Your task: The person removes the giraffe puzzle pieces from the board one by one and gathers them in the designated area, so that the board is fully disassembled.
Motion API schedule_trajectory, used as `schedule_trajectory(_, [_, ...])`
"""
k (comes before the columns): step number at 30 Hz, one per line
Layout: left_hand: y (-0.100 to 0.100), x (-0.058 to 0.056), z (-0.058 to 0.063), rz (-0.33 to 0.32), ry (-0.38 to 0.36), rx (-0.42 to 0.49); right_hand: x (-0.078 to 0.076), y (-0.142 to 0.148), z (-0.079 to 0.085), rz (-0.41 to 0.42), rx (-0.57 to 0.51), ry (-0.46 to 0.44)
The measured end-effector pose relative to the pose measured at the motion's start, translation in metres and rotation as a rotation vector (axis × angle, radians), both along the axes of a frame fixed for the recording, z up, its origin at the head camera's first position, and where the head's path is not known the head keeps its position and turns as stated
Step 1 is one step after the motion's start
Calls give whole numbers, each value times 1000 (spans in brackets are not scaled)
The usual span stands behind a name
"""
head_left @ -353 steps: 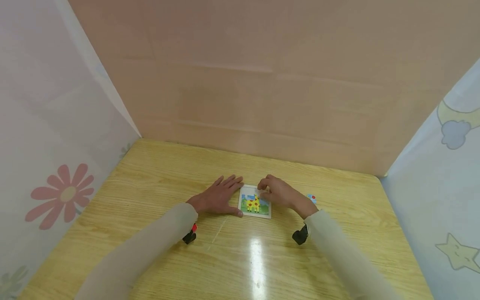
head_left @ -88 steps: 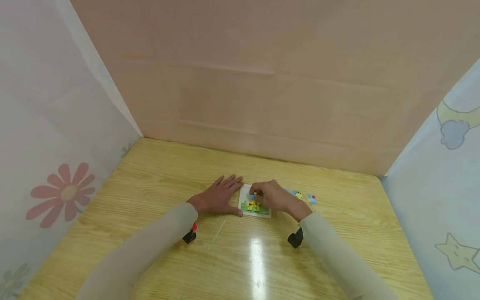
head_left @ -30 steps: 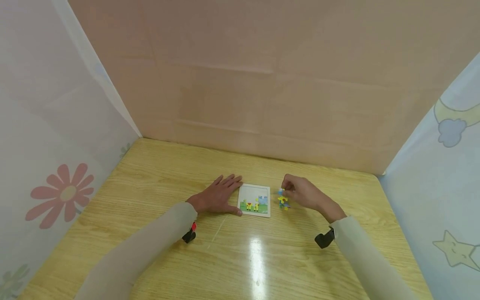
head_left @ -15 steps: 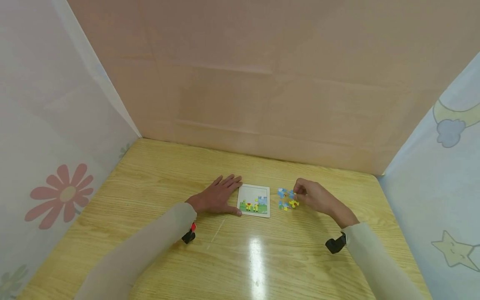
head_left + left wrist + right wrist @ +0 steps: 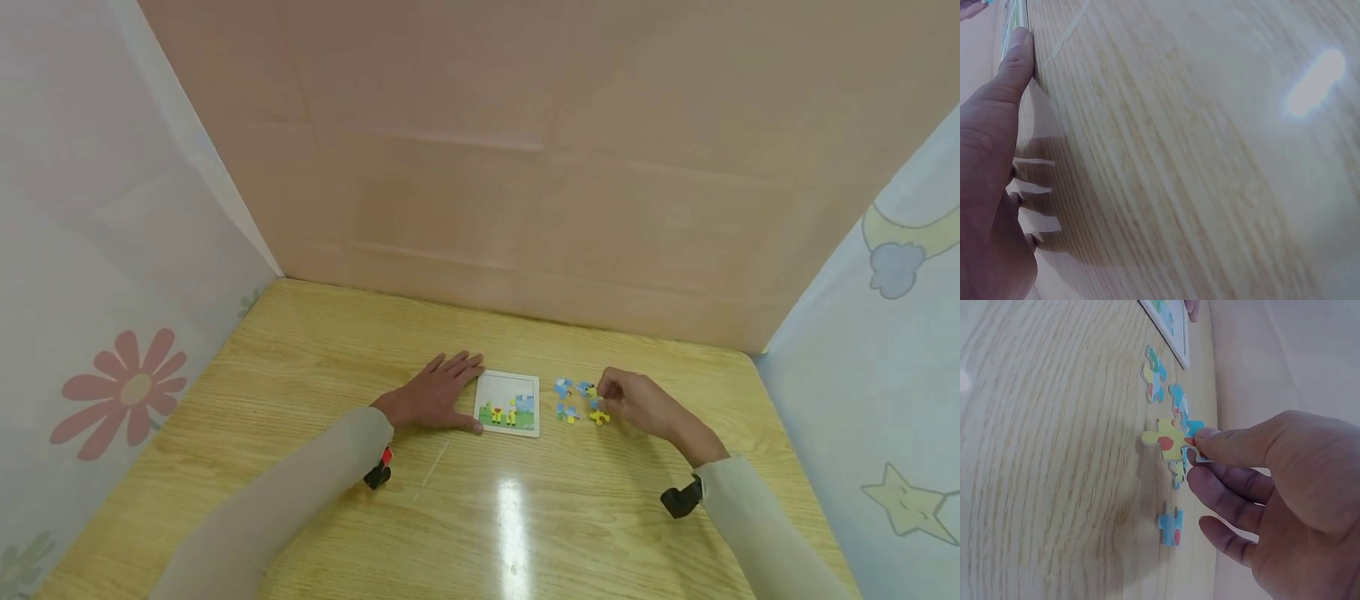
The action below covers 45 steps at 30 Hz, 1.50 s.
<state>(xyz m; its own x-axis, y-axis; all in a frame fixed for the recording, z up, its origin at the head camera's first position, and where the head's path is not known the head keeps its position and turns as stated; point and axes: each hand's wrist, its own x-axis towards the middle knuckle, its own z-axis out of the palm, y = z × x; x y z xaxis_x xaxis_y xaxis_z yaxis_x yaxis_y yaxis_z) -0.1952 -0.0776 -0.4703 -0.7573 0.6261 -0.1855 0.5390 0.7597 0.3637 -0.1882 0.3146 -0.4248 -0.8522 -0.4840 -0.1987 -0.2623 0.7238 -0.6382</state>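
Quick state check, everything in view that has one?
Left hand: fingers spread, at the board's left side
Right hand: pinching a puzzle piece
Yellow section: sticks out past the thumb; same piece or joined one, can't tell
Puzzle board: flat on the table, lower part filled, upper part bare
Loose pieces: on the table, right of the board

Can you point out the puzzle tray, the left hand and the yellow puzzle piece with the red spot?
Puzzle tray (image 5: 501, 387): head view, bare white base.
Left hand (image 5: 435, 396): head view, back of the hand.
Yellow puzzle piece (image 5: 1169, 433): right wrist view, middle of its yellow face.
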Motion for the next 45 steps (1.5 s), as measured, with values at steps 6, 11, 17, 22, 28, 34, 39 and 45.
schedule_trajectory(6, [-1, -1, -3, -4, 6, -12, 2, 3, -4, 4, 0, 5])
schedule_trajectory(11, [-2, -1, -4, -5, 11, -17, 2, 3, -10, -10, -9, 0])
schedule_trajectory(17, [-1, 0, -3, -9, 16, -10, 3, 1, -12, -29, -4, -6])
schedule_trajectory(22, [-1, -1, -3, -8, 13, -18, 2, 0, -14, -19, 17, 0])
schedule_trajectory(28, [-1, -1, -3, -6, 1, -15, 0, 0, -15, -22, 28, -3])
schedule_trajectory(34, [-1, -2, -2, -6, 2, -23, -3, -1, -14, -38, 38, 23])
schedule_trajectory(39, [-1, -1, -1, -2, 3, -26, -5, -6, -16, -30, 21, 35])
schedule_trajectory(45, [0, -2, -5, -3, 8, -28, -8, -22, -20, 2, 0, 43])
